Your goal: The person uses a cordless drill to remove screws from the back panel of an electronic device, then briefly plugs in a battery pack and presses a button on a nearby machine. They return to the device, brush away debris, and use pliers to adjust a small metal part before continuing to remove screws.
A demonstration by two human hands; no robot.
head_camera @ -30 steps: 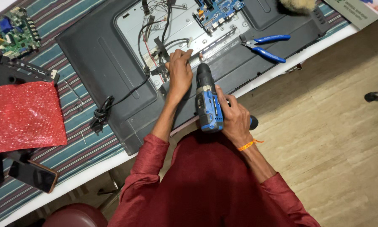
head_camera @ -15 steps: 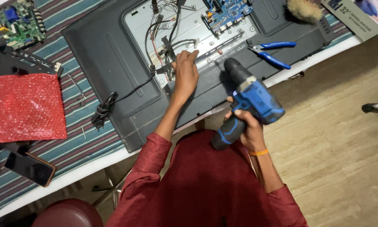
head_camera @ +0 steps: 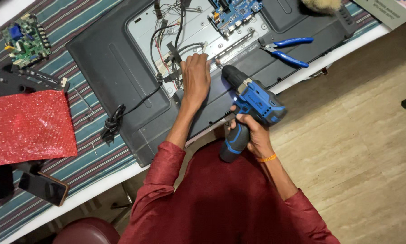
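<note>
A flat television [head_camera: 117, 68] lies face down on the table with its back panel opened, showing a metal plate, wires and a blue circuit board [head_camera: 236, 10]. My left hand [head_camera: 195, 76] rests on the metal plate beside a bundle of wires, fingers pointing at a metal bracket. My right hand [head_camera: 252, 130] grips the handle of a blue and black cordless drill [head_camera: 250, 101]. The drill's bit touches the bracket just right of my left fingertips.
Blue-handled pliers [head_camera: 287, 49] lie on the television's right part. A green circuit board [head_camera: 26, 39], a black plastic panel [head_camera: 27, 80], a red bubble-wrap sheet [head_camera: 29, 126] and a phone [head_camera: 43, 187] lie at the left on the striped cloth. The table edge runs diagonally past my body.
My right hand swung the drill from upright at the table edge to tilted forward, and its bit now meets the bracket by my left fingers. My left hand stayed on the plate.
</note>
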